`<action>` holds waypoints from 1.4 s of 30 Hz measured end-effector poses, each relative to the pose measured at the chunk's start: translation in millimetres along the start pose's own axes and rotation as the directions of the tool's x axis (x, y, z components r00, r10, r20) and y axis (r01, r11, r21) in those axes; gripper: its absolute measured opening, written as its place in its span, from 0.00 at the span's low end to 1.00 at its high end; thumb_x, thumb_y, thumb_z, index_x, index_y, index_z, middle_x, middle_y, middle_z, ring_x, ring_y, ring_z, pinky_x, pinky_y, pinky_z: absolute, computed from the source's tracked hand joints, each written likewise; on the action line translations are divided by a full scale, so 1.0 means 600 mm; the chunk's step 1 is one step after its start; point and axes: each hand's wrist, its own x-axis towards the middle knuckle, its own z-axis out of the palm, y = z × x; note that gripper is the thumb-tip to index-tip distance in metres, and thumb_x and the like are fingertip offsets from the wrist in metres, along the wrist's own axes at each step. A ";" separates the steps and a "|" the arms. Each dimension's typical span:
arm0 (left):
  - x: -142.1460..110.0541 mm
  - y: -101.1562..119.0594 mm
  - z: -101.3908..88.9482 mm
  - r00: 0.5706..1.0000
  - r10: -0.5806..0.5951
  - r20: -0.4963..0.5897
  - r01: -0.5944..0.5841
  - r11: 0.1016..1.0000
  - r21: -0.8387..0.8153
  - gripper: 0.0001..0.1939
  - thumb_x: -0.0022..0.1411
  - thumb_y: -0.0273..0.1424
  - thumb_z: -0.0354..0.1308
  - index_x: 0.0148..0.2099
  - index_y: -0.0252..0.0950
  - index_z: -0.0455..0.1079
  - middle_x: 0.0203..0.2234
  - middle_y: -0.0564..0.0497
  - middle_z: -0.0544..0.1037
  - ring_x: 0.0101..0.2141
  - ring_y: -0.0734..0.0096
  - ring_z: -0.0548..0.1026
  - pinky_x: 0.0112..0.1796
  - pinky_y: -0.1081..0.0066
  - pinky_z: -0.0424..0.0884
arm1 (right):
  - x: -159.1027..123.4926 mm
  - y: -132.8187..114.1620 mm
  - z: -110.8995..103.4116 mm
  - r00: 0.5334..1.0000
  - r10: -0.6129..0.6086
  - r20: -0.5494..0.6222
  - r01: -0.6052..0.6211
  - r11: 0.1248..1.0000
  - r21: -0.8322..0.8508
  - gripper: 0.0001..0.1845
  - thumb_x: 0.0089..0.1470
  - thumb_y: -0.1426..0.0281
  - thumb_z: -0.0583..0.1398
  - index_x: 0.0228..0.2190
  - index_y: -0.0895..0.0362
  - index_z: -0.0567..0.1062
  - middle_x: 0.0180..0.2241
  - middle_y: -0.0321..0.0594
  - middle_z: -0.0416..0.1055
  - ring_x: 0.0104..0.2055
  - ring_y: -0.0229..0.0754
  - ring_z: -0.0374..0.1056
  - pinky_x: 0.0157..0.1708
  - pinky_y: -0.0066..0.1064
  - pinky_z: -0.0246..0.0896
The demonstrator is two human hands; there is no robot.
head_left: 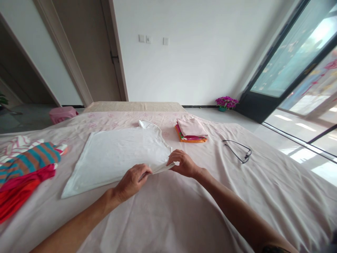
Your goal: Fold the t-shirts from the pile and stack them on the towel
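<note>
A white shirt [113, 151] lies spread on a pale pink sheet [147, 221], its neckline toward the right. My left hand [134, 181] is closed on the near edge of the shirt. Further right, my right hand [182, 163] pinches the same edge near the shoulder corner. Between the two hands the strip of cloth is lifted slightly and pulled fairly straight. Beyond my right hand sits a stack of folded clothes [191, 128], pale pink on top with magenta, green and orange layers below.
Loose colourful clothes [28, 165], striped, magenta and red, lie at the left. Black-framed glasses [246, 156] rest on the sheet at the right. Behind stand a pink stool [63, 113], a pot of magenta flowers [226, 102] and a glass door [284, 63].
</note>
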 end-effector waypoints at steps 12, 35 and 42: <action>-0.008 0.011 -0.002 0.982 0.038 0.184 -0.059 0.993 0.107 0.21 0.60 0.22 0.56 0.54 0.41 0.65 0.44 0.50 0.74 0.44 0.66 0.73 0.46 0.67 0.70 | -0.050 -0.027 -0.011 0.962 0.055 0.267 -0.064 0.998 0.025 0.13 0.52 0.76 0.60 0.36 0.51 0.81 0.30 0.35 0.76 0.34 0.38 0.70 0.40 0.29 0.62; 0.014 0.058 0.038 0.943 0.069 0.325 -0.052 0.997 -0.061 0.10 0.62 0.34 0.60 0.46 0.42 0.75 0.39 0.50 0.76 0.43 0.63 0.70 0.49 0.62 0.66 | 0.029 0.048 0.029 0.927 0.376 0.009 -0.362 0.897 -0.253 0.15 0.57 0.72 0.59 0.45 0.52 0.78 0.43 0.42 0.73 0.47 0.44 0.68 0.45 0.31 0.61; 0.040 0.045 0.020 0.963 -0.142 0.228 0.211 0.926 -0.313 0.17 0.72 0.37 0.44 0.45 0.39 0.74 0.35 0.52 0.77 0.38 0.71 0.74 0.42 0.71 0.69 | 0.060 0.016 0.050 0.928 0.349 -0.129 -0.372 0.873 -0.316 0.21 0.61 0.74 0.53 0.53 0.54 0.74 0.52 0.45 0.72 0.54 0.47 0.65 0.55 0.37 0.59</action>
